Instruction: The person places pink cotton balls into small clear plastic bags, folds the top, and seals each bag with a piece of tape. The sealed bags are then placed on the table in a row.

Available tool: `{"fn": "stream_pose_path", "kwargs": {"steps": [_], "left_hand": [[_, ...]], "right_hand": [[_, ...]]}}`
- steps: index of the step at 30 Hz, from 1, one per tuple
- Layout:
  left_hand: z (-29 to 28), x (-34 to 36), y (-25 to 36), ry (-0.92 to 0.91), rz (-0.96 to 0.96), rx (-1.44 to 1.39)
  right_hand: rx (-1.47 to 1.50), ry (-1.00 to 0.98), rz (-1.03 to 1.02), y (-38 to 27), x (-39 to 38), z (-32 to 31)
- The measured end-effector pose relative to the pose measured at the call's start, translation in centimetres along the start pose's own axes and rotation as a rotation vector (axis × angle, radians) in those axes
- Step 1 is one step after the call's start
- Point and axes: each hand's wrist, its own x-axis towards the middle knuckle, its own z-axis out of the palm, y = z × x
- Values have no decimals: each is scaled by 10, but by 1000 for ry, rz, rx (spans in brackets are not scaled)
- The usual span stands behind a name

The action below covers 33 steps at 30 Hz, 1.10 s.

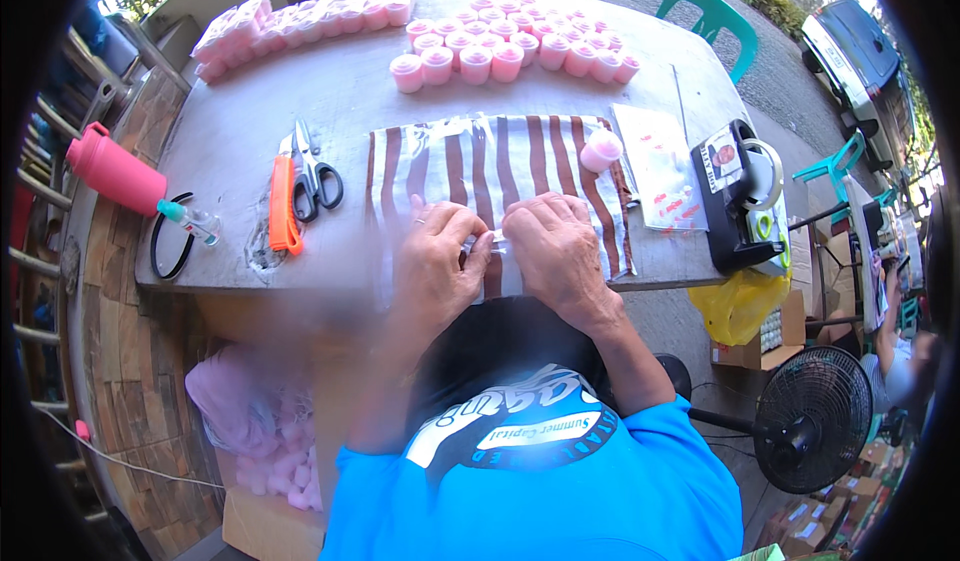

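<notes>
My left hand [440, 251] and my right hand [555, 251] are close together over the near part of a brown-and-white striped mat [510, 151] with a shiny surface. The fingers of both hands are bent into a pinch. A small whitish bit shows between the fingertips, too small to name. One small pink lidded cup [601, 150] stands at the mat's right side, beyond my right hand. To the right of the mat lies a clear plastic sheet or bag [660, 176] with red marks.
Many pink cups [505, 61] and packed rows [310, 21] stand at the back. Scissors [316, 176], an orange cutter [283, 201], a small bottle [190, 221] and a pink tumbler [115, 171] are left. A black tape dispenser [735, 201] stands right; a fan [812, 419] is below.
</notes>
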Motion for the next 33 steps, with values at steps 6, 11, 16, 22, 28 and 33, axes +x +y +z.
{"fn": "stream_pose_path", "kwargs": {"steps": [6, 11, 16, 22, 28, 33], "left_hand": [[-2, -4, 4, 34, 53, 56], [8, 5, -2, 113, 108, 157], [19, 9, -2, 171, 93, 203], [22, 16, 6, 99, 9, 127], [16, 18, 10, 153, 21, 61], [21, 19, 11, 189, 6, -31]], "right_hand": [[56, 61, 59, 19, 10, -28], [-354, 204, 293, 68, 22, -29], [42, 210, 387, 26, 19, -42], [165, 221, 85, -14, -9, -15], [62, 138, 134, -17, -13, -9], [22, 198, 152, -11, -8, -2]]}}
